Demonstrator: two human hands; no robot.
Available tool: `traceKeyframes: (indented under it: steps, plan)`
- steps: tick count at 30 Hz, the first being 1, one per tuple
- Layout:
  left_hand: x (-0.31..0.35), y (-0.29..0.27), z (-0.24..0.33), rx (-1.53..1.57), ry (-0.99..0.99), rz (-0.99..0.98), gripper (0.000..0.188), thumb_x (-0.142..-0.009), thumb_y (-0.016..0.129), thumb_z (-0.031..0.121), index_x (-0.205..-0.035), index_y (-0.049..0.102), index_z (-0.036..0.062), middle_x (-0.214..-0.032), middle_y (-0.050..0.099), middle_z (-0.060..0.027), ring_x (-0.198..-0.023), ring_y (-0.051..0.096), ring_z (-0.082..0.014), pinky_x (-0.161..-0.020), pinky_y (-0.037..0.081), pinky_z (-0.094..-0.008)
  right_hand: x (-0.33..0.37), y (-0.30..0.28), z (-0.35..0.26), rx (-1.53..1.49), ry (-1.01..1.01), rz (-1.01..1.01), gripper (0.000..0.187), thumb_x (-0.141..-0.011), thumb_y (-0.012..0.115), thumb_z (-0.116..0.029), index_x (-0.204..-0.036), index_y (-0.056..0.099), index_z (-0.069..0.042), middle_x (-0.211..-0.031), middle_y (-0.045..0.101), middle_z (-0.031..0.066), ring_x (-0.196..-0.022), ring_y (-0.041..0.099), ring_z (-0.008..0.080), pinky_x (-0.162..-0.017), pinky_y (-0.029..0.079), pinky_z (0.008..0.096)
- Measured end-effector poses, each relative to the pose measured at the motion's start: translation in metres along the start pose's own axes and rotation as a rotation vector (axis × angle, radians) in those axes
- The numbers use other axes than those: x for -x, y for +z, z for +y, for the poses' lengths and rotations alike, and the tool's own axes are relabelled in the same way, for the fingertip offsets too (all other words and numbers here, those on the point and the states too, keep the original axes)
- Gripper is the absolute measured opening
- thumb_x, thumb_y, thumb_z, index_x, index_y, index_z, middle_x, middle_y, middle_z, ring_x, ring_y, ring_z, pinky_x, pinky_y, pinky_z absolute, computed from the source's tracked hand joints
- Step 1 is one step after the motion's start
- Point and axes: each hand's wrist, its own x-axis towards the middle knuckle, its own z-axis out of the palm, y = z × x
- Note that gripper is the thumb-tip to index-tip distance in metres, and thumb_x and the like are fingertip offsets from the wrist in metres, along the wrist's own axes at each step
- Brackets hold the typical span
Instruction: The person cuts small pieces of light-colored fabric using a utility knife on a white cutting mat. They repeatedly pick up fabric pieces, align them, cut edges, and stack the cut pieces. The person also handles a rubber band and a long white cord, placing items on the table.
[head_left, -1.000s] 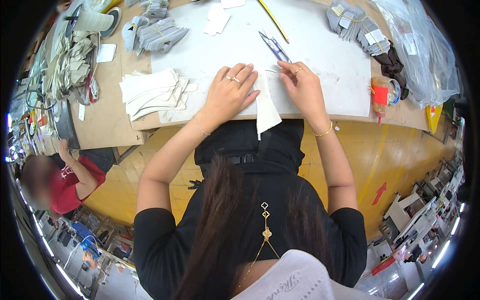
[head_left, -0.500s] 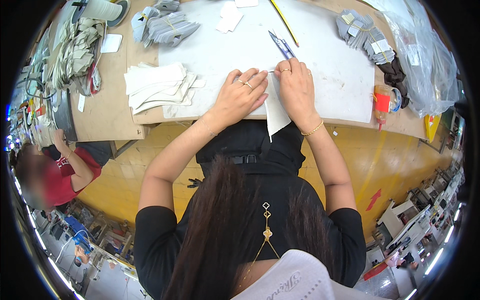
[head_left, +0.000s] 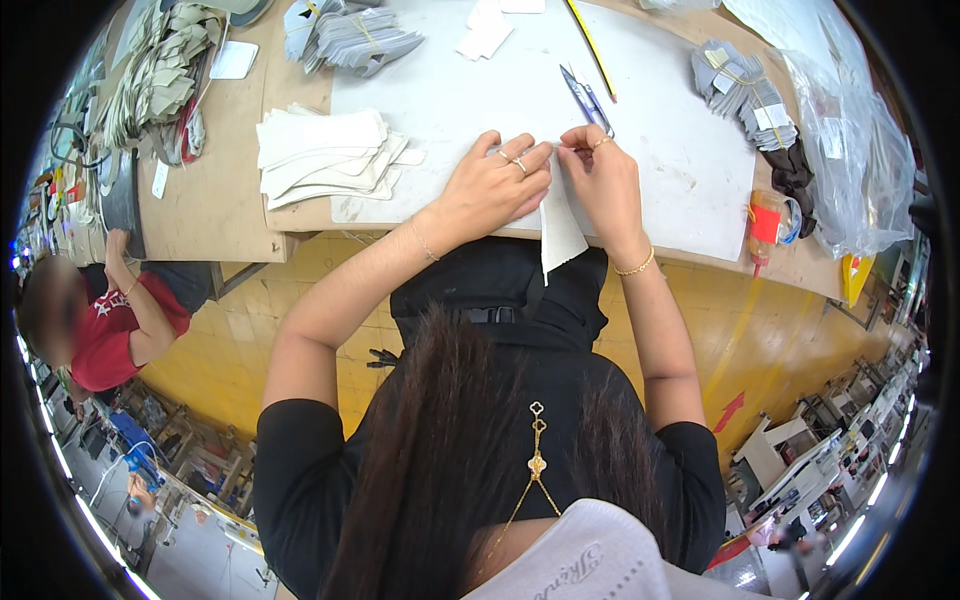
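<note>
A cream-white piece of fabric or thin leather (head_left: 563, 238) with a jagged lower edge hangs over the table's front edge between my hands. My left hand (head_left: 497, 187) lies along its left side, fingers bent and closed on its upper part. At its top corner my right hand (head_left: 608, 190) pinches with thumb and forefinger; the pinched bit itself is mostly covered by the fingertips. Just beyond my right fingers lie blue-handled thread snips (head_left: 585, 98). Left of my left hand rests a loose stack of similar cream pieces (head_left: 325, 155).
Grey bundles tied with bands lie at the back left (head_left: 362, 42) and right (head_left: 742, 92). A yellow pencil (head_left: 592, 48), an orange-red bottle (head_left: 766, 222) and a clear plastic bag (head_left: 845, 150) are on the table. A person in red (head_left: 130, 325) sits at the left.
The view has shifted slightly. My right fingers have drawn up into a pinch at the piece's top, and a small gap shows between the two hands' fingertips.
</note>
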Motion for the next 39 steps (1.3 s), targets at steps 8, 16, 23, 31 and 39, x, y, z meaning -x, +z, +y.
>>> traceKeyframes:
  steps: [8, 16, 23, 31, 39]
  plan:
    - [-0.001, -0.001, -0.002, 0.040, 0.002, 0.004, 0.022, -0.081, 0.073, 0.022, -0.096, 0.063, 0.0094, -0.123, 0.061, -0.0043, -0.116, 0.056, -0.0199, -0.092, 0.043, -0.0410, 0.020, 0.011, 0.023, 0.314, -0.589, 0.223, 0.027, -0.077, 0.069, -0.002, -0.102, 0.065, -0.010, -0.091, 0.068, 0.0030, -0.089, 0.066, 0.0216, -0.074, 0.050, 0.0354]
    - [0.000, 0.000, -0.005, 0.051, 0.011, 0.024, 0.020, -0.082, 0.073, 0.022, -0.095, 0.065, 0.0098, -0.126, 0.061, -0.0039, -0.118, 0.055, -0.0204, -0.095, 0.043, -0.0419, 0.023, 0.010, 0.022, 0.383, -0.648, 0.189, 0.042, -0.075, 0.068, -0.003, -0.116, 0.062, -0.011, -0.091, 0.067, 0.0030, -0.089, 0.065, 0.0219, -0.076, 0.050, 0.0355]
    - [0.002, 0.004, -0.006, 0.015, 0.019, 0.024, 0.025, -0.084, 0.072, 0.024, -0.103, 0.064, 0.0103, -0.126, 0.060, -0.0033, -0.119, 0.055, -0.0200, -0.095, 0.042, -0.0416, 0.021, 0.015, 0.027, 0.169, -0.544, 0.245, 0.050, -0.077, 0.071, 0.004, -0.124, 0.059, -0.011, -0.086, 0.065, 0.0042, -0.082, 0.063, 0.0236, -0.073, 0.049, 0.0369]
    - [0.003, 0.004, -0.007, 0.018, 0.026, 0.003, 0.028, -0.085, 0.072, 0.025, -0.107, 0.063, 0.0105, -0.127, 0.060, -0.0036, -0.120, 0.054, -0.0201, -0.097, 0.041, -0.0422, 0.023, 0.013, 0.028, 0.336, -0.658, 0.219, 0.059, -0.078, 0.068, -0.001, -0.135, 0.056, -0.015, -0.091, 0.066, 0.0037, -0.088, 0.064, 0.0216, -0.076, 0.050, 0.0353]
    - [0.001, 0.003, -0.008, 0.018, -0.005, -0.055, 0.048, -0.083, 0.072, 0.029, -0.126, 0.062, 0.0110, -0.130, 0.058, -0.0048, -0.122, 0.052, -0.0218, -0.100, 0.039, -0.0430, 0.042, 0.000, 0.016, 0.552, -0.669, 0.061, 0.055, -0.084, 0.061, -0.009, -0.137, 0.055, -0.026, -0.112, 0.067, 0.0091, -0.103, 0.063, 0.0236, -0.087, 0.048, 0.0387]
